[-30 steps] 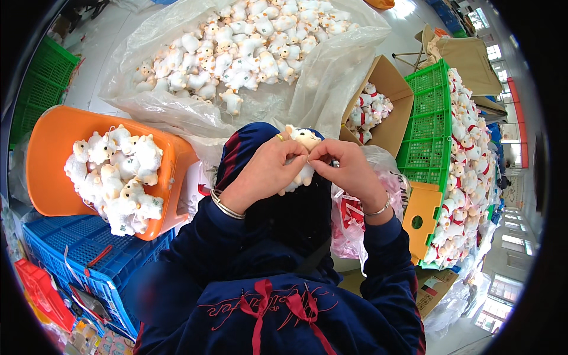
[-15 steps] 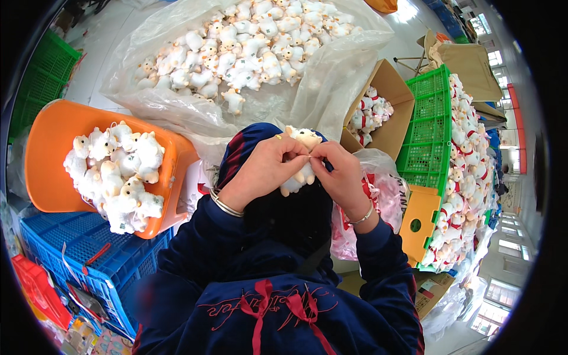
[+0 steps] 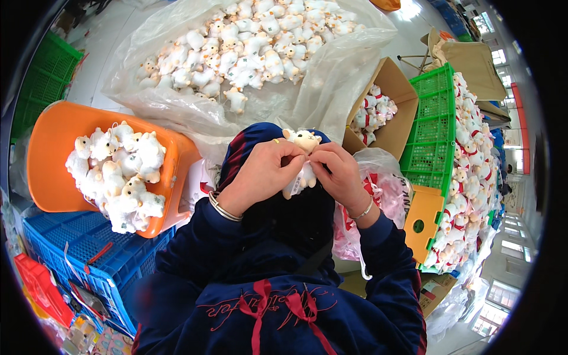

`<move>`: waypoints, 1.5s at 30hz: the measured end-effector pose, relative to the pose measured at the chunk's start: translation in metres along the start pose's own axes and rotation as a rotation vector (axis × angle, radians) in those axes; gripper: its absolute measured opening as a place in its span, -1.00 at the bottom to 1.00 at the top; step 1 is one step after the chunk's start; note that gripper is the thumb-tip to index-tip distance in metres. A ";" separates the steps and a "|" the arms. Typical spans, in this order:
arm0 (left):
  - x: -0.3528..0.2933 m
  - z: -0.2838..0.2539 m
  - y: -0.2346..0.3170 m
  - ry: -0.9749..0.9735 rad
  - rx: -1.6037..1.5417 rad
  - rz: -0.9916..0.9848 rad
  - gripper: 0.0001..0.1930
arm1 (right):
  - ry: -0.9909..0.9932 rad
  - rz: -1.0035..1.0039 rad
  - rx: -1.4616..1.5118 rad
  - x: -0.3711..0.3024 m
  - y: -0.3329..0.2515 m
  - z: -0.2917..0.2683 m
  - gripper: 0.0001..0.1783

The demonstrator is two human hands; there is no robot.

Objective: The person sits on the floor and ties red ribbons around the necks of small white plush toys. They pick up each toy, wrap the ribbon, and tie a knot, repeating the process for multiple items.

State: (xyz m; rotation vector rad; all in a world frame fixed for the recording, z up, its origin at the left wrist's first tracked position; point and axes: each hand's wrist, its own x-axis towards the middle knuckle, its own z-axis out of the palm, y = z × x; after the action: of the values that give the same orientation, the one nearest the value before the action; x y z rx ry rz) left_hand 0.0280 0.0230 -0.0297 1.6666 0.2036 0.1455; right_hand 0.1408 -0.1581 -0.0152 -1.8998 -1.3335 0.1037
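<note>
A small white plush sheep (image 3: pixel 303 140) with a cream face lies upright over my lap, its head above my fingers and its body below them. My left hand (image 3: pixel 264 173) is closed at its neck, thumb and index finger pinched. From the other side my right hand (image 3: pixel 338 176) pinches at the same spot, the fingertips of both hands almost meeting. Whatever fine piece may lie between the fingertips is too small to make out. A pale printed tag (image 3: pixel 293 187) shows on the lower body of the sheep.
An orange plastic bin (image 3: pixel 50 154) with several plush sheep stands at left, by a blue crate (image 3: pixel 65 236). Ahead, clear plastic sheeting (image 3: pixel 272 106) bears a heap of sheep. To the right are a cardboard box (image 3: pixel 397 97), a green crate (image 3: pixel 427 130) and a pink-filled plastic bag (image 3: pixel 349 236).
The fingers have shifted slightly at the sheep's neck, and its pale tag now shows more plainly. Both hands stay at the same place on the toy. The whole view has shifted slightly.
</note>
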 end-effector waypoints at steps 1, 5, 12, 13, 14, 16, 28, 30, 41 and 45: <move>0.000 0.000 0.001 0.004 0.011 0.002 -0.85 | 0.022 -0.015 0.019 -0.004 0.005 0.004 -0.82; 0.000 -0.002 0.004 -0.021 0.037 -0.017 -0.86 | 0.094 -0.054 0.074 -0.010 0.011 0.010 -0.79; 0.004 -0.011 0.010 -0.095 0.141 0.044 -0.87 | 0.104 -0.114 0.066 -0.009 0.015 0.013 -0.78; 0.005 -0.012 0.011 -0.104 0.177 0.080 -0.87 | 0.095 -0.121 0.062 -0.008 0.015 0.011 -0.78; 0.006 -0.012 0.010 -0.112 0.216 0.136 -0.87 | 0.086 -0.128 0.058 -0.007 0.015 0.009 -0.78; 0.009 -0.013 0.010 -0.127 0.293 0.250 -0.87 | 0.051 -0.145 0.051 -0.004 0.015 0.004 -0.77; 0.022 -0.018 0.016 -0.268 0.419 0.339 -0.89 | 0.015 -0.063 0.157 -0.005 0.014 0.001 -0.78; 0.020 -0.016 0.018 -0.237 0.404 0.289 -0.88 | 0.038 0.025 0.207 -0.009 0.011 0.002 -0.80; 0.002 -0.009 0.017 -0.097 0.326 0.133 -0.87 | 0.072 0.162 0.238 -0.019 0.000 0.000 -0.82; -0.002 -0.006 0.018 -0.071 0.317 0.131 -0.85 | 0.111 0.328 0.366 -0.023 -0.004 0.007 -0.84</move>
State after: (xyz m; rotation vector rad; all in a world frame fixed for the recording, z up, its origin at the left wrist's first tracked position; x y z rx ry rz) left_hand 0.0256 0.0270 -0.0109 1.9983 0.0650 0.1579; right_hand 0.1243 -0.1729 -0.0256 -1.7618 -0.8514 0.3758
